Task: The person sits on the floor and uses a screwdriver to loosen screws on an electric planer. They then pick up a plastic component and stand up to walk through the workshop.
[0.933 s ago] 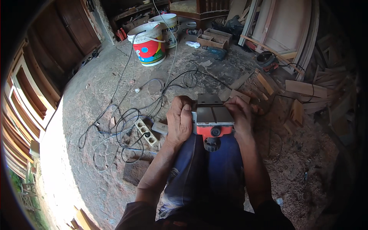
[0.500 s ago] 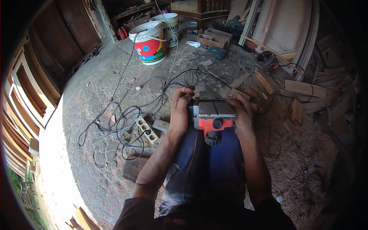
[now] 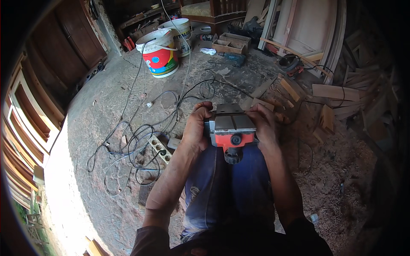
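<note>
An electric hand planer (image 3: 234, 123), red with a grey metal sole and a black knob, lies upside down over my thighs. Its sole faces up, and the knob points toward me. My left hand (image 3: 197, 128) is closed on its left side, thumb and forefinger bent near the slot across the sole. On the other side, my right hand (image 3: 262, 126) pinches close to the right end of that slot. Whether the fingertips also hold some small part there cannot be made out.
Tangled cables and a white power strip (image 3: 160, 150) lie on the floor at left. Beyond stand a red and white bucket (image 3: 159, 62) and a wooden box (image 3: 230, 46). Wood offcuts (image 3: 335, 92) and shavings cover the right side. Window frames (image 3: 32, 106) lean far left.
The surroundings have shifted slightly in the view as my head moved. The planer is tilted a little differently; both hands keep their places at its sides.
</note>
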A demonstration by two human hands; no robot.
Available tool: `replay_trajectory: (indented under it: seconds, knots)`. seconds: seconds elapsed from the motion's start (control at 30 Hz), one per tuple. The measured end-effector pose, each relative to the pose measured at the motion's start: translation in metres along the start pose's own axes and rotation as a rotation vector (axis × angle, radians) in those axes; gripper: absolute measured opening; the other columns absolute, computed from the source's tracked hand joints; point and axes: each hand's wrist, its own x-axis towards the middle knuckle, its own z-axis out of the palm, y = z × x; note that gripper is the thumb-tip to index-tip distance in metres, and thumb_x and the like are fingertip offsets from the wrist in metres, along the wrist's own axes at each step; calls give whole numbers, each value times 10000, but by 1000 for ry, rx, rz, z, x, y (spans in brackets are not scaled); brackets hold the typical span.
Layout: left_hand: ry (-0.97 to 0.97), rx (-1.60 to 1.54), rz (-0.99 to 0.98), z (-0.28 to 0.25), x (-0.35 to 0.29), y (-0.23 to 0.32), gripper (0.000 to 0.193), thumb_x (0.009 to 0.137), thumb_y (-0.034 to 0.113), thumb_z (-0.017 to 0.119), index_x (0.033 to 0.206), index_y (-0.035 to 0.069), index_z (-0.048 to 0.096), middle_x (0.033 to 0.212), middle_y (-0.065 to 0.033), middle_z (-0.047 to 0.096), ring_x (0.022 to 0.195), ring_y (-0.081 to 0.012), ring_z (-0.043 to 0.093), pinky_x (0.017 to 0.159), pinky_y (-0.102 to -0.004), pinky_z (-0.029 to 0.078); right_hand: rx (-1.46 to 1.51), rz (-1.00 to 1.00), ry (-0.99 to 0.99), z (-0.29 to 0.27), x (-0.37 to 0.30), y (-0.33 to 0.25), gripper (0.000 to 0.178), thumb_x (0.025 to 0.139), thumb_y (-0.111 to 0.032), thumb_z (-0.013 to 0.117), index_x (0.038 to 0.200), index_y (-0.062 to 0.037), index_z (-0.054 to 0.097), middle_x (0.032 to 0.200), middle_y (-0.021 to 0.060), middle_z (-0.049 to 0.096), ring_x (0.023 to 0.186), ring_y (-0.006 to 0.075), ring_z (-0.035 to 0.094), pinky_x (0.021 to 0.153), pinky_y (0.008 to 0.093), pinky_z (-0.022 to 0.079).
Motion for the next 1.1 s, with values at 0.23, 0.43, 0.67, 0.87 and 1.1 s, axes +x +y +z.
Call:
replay_trajectory:
  seconds: [0.23,0.43,0.67,0.87,1.1]
  knots:
    - [45,19,-2,-2,7,-1,402,734,13,544,1125,94,501,855,-33,494,754,-156,513,669,-317,459,-4,36,-14,0,0,-1,99,882,-44,550,796,-11,588,669,24,578,552,69,530,488,241,404]
    - [41,23,-44,-1,6,2,445,724,5,557,1157,89,498,857,-47,504,751,-161,518,627,-324,463,-13,52,-7,0,1,1,96,886,-50,556,801,-20,590,696,-3,573,619,45,515,544,223,393]
    - [53,31,-44,2,6,6,360,742,-35,554,1088,55,520,827,-65,526,698,-171,558,647,-322,511,2,33,-3,-1,0,4,89,881,-46,562,798,-27,588,709,-14,567,639,39,505,558,218,385]
    - [44,25,-43,0,8,6,356,744,-34,545,1090,46,519,817,-60,518,693,-168,550,642,-323,510,-10,57,10,3,-2,-2,91,879,-49,565,791,-30,582,706,-17,562,637,36,500,556,215,381]
    - [26,31,-31,-5,15,3,352,734,-23,551,1077,48,516,790,-59,507,684,-166,543,625,-327,503,5,39,-9,-1,0,3,84,875,-49,563,796,-32,586,707,-14,564,632,38,506,545,213,383]
